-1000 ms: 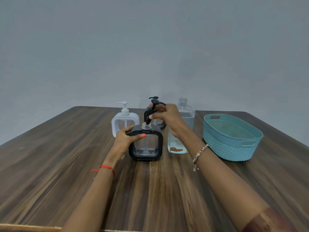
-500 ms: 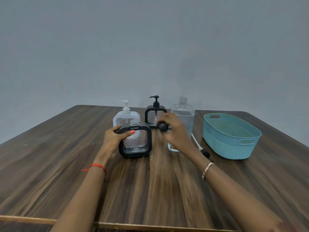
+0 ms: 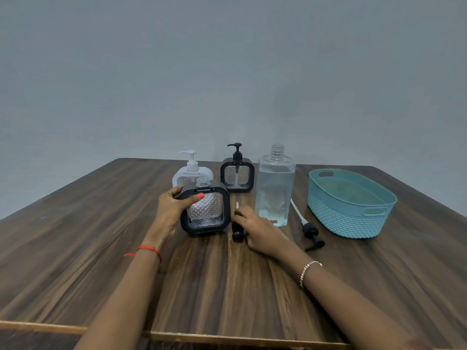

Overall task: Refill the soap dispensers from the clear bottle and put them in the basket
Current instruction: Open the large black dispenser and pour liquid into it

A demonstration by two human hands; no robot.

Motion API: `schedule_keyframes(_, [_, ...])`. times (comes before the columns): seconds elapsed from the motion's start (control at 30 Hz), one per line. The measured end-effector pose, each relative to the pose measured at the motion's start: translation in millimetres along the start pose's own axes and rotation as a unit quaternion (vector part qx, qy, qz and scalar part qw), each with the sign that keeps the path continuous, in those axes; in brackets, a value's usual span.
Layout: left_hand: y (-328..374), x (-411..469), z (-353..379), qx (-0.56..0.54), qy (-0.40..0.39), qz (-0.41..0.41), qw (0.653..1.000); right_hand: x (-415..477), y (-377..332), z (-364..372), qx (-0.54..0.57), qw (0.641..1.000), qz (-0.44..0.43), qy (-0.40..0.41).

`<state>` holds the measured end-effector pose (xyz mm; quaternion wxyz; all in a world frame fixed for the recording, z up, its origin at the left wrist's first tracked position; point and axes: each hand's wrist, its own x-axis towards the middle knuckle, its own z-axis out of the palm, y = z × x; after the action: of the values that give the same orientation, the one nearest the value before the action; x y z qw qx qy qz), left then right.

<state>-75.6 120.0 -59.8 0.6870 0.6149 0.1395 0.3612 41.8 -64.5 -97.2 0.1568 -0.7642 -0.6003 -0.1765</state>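
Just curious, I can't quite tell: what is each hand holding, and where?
The left hand grips the open black dispenser by its upper left corner. The right hand rests on a black pump lying on the table.

Black open-necked dispenser (image 3: 205,208) upright, two capped dispensers (image 3: 237,175) behind, clear bottle (image 3: 275,188), empty teal basket (image 3: 351,218) right

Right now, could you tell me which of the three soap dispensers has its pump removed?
The nearest black dispenser, held by the left hand, shows a bare neck; the white dispenser and rear black dispenser have pumps.
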Motion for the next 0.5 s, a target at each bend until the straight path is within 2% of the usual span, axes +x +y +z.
schedule_keyframes(0.07, [-1, 2, 0, -0.003, 0.001, -0.001, 1.0, 0, 0, -8, 0.026, 0.999, -0.002, 0.031])
schedule_keyframes(0.13, [-1, 4, 0, -0.004, -0.002, -0.002, 1.0, 0, -3, -22, 0.066, 0.989, 0.006, 0.133])
schedule_keyframes(0.23, [-3, 6, 4, -0.006, -0.001, -0.006, 1.0, 3, -4, -47, 0.12, 0.927, 0.056, 0.351])
schedule_keyframes(0.3, [-4, 8, 6, -0.012, 0.002, -0.009, 1.0, 8, 1, -60, 0.135, 0.876, 0.115, 0.45])
schedule_keyframes(0.37, [-3, 9, 9, -0.02, -0.002, -0.008, 1.0, 13, 15, -68, 0.22, 0.836, 0.211, 0.456])
schedule_keyframes(0.43, [-1, 8, 13, -0.021, -0.005, 0.0, 1.0, 18, 41, -65, 0.313, 0.81, 0.312, 0.386])
schedule_keyframes(0.5, [2, 7, 18, -0.025, 0.001, 0.007, 1.0, 19, 60, -61, 0.408, 0.781, 0.358, 0.308])
